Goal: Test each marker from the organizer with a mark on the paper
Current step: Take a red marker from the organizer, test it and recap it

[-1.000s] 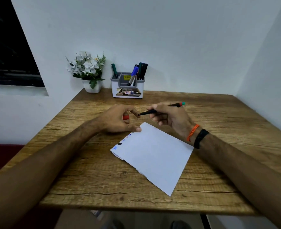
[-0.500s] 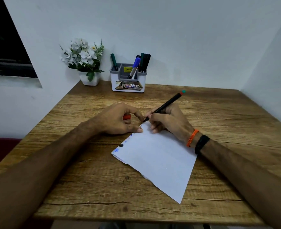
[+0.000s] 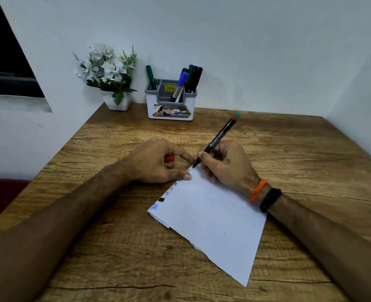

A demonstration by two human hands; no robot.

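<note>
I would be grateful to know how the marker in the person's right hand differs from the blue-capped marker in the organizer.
The marker in the right hand is uncapped, its tip at the paper's top corner; the blue-capped marker is capped. The first is gripped by the right hand and slants over the table; the second leans in the organizer, untouched. The first has a black barrel, the second a blue cap. Both lean rightward.
</note>
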